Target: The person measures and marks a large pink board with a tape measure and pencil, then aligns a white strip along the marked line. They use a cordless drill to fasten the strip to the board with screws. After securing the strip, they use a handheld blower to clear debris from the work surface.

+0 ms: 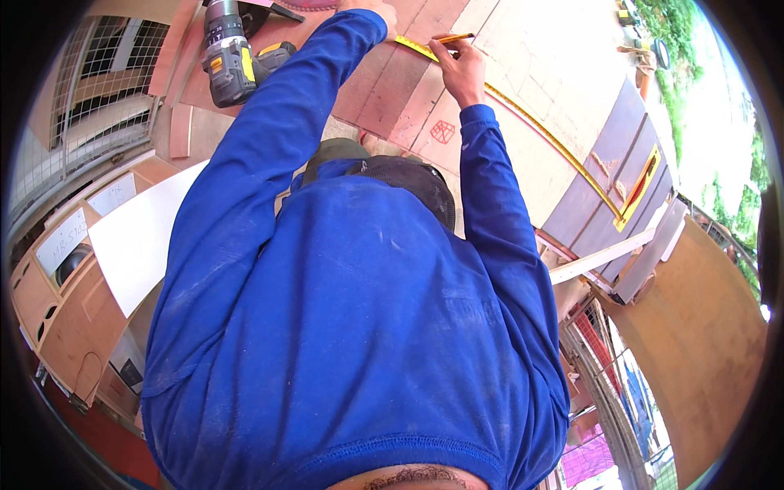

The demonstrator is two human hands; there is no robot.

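Note:
My left hand [371,11] is at the top edge, partly cut off, with its fingers curled at the near end of a yellow tape measure [547,135]. The blade stretches diagonally to the right across a reddish wooden board [523,57] and a grey-painted strip [608,155]. My right hand [464,72] rests by the tape and pinches a pencil [454,37] between thumb and fingers. A small red drawn figure [443,131] and faint pencil lines mark the board. Near the tape's far end lies a yellow measuring tool [639,188].
A cordless drill [230,65] stands left of my left forearm, beside a dark tool [257,18]. A wire-mesh panel [102,98], a white sheet [135,237] and wooden boxes [73,327] are at the left. At the right are a pale batten [604,257] and a brown panel [694,327].

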